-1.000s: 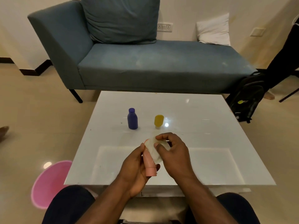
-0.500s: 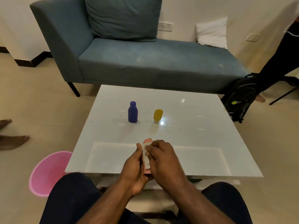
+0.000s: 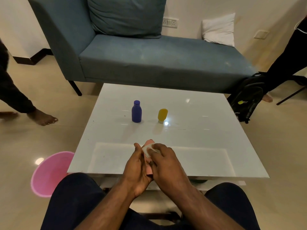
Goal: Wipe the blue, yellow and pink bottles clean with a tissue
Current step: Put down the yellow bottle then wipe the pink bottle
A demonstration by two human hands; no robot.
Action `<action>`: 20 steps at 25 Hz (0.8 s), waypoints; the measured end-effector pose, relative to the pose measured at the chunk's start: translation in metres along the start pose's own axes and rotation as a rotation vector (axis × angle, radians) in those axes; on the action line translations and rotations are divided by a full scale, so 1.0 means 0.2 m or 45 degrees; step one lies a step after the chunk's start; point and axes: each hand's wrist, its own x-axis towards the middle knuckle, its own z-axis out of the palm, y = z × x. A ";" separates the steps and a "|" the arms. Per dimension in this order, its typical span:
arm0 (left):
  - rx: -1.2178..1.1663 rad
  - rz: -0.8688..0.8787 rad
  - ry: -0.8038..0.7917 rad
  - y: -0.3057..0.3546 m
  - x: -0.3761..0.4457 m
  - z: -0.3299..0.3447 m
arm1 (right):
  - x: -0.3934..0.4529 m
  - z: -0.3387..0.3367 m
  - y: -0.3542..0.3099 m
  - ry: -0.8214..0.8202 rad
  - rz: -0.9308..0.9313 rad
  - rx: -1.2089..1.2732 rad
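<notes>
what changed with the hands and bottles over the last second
The right hand slid the tissue from the pink bottle's far end down its side, so more of the bottle is now covered by the hands. The left hand holds the bottle as before. The blue bottle and yellow bottle stand untouched on the table. A person's bare foot has come in on the left.
</notes>
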 end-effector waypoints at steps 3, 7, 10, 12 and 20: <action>0.047 -0.004 -0.008 -0.02 0.01 0.00 | 0.05 0.01 0.04 0.035 0.054 -0.060; 0.062 -0.010 0.003 -0.03 0.03 -0.01 | 0.13 -0.01 0.04 0.069 0.047 -0.117; -0.003 -0.007 0.032 0.02 0.03 -0.03 | -0.02 0.02 -0.05 -0.052 -0.110 -0.104; 0.015 -0.012 0.044 0.02 0.03 -0.03 | -0.05 0.00 -0.05 -0.090 -0.174 -0.166; -0.029 0.009 0.018 0.02 0.03 -0.03 | 0.03 0.00 -0.07 -0.104 -0.109 -0.095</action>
